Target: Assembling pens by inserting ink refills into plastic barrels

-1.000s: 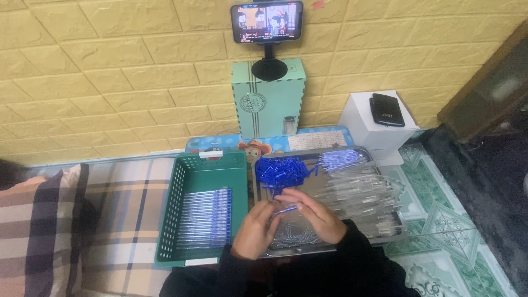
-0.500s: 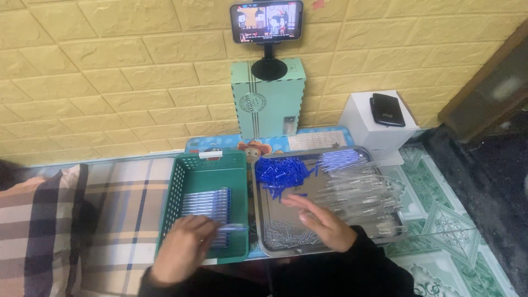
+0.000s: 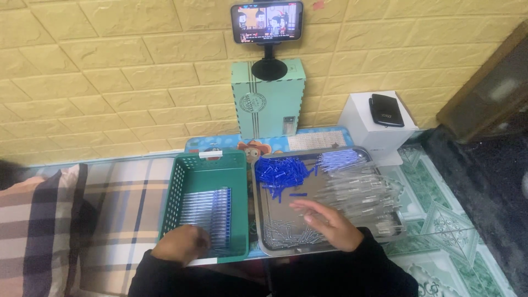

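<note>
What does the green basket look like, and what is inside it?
The green basket is rectangular plastic with slotted, lattice-like walls. It sits flat beside the metal tray, on that tray's left. Inside, a neat row of blue-capped pens lies side by side. The left hand rests at its near edge, by the pens.

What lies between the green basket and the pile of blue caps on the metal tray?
In the head view, only the metal tray's raised left rim and a narrow gap separate the green basket from the blue caps.

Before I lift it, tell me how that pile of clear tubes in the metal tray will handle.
The clear tubes look thin and light, so probably easy to lift. Heaped loosely in the metal tray, they would likely slide and roll apart. Smooth plastic may slip from fingers.
</note>
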